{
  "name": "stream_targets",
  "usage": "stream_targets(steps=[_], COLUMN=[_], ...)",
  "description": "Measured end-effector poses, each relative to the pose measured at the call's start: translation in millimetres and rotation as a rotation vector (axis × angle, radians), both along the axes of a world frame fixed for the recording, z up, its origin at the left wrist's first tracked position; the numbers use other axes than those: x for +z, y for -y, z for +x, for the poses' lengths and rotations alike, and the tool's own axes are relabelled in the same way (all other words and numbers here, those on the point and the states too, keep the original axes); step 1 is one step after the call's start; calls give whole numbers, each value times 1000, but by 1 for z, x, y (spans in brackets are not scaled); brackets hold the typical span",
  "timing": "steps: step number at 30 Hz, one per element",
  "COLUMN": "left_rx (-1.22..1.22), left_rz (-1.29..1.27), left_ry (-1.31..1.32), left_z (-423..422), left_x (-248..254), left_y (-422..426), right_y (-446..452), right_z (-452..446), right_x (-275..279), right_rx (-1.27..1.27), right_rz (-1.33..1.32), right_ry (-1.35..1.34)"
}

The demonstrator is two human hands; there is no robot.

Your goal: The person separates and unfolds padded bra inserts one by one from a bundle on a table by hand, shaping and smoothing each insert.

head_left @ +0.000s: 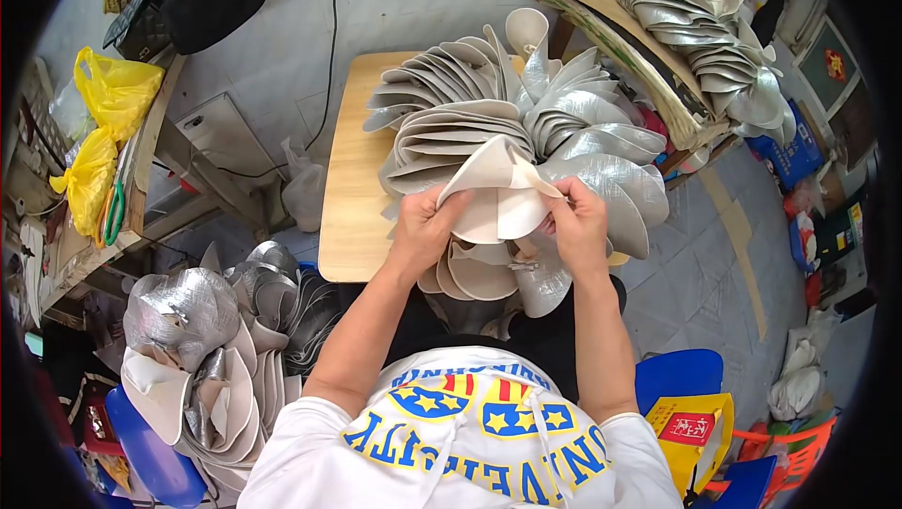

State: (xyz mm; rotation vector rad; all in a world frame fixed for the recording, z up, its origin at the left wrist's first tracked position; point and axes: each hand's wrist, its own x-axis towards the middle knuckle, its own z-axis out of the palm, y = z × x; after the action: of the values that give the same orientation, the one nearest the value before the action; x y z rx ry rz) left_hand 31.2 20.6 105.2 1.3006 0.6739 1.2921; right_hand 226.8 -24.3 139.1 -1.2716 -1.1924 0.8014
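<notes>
Between both hands is a curved cream fabric piece (484, 204) with a seam down its middle, held above the front of a wooden table. My left hand (427, 227) grips its left edge, thumb on top. At its right end, my right hand (575, 220) pinches a narrow pointed corner. Just beyond and beneath the hands lies a big pile of similar pieces (451, 138), grey-cream on one face and shiny silver on the other, stacked in overlapping fans. Some more cream pieces (484, 269) hang at the table's near edge, below the held one.
The wooden table (352, 218) stands ahead. Another heap of silver and cream pieces (193, 340) sits at the left near a blue stool (155, 453). More stacks (700, 39) rest on a bench at upper right. Yellow bags (103, 133) and green-handled scissors (115, 213) are at left.
</notes>
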Motion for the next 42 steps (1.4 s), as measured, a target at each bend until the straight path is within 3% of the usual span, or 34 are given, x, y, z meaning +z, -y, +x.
stream_targets(steps=[4,7,10,13,19,23,26,30,33,37,40,42], left_rx=[-132,-91,-93,-92,-60,127,220,202,199,119,74,92], left_rz=[-162,-165,-164,-140,-96,82,163,101,123,183,-46,-79], left_ry=[40,83,121,128,87,-83,-182,-228,-196,-173,50,41], left_z=[-12,-8,-5,-1,0,9,16,11,14,14,15,13], left_x=[3,1,-1,1,3,-9,1,-4,-6,-9,-12,-10], left_y=[-2,-1,3,8,13,27,45,33,34,43,40,37], right_y=[-7,5,23,31,31,29,25,29,39,42,36,33], right_z=[2,-9,-29,-46,-59,-51,-42,-38,-55,-66,-70,-70], right_x=[-3,-12,-32,-33,-37,-28,-41,-40,-39,-58,-55,-58], right_rx=[26,-40,117,110,67,77,65,106,161,21,-48,-73], right_rz=[-59,-166,-2,95,9,-143,-109,-76,113,141,131,124], right_ry=[-82,42,-56,268,30,-233,-316,-122,-228,64,180,226])
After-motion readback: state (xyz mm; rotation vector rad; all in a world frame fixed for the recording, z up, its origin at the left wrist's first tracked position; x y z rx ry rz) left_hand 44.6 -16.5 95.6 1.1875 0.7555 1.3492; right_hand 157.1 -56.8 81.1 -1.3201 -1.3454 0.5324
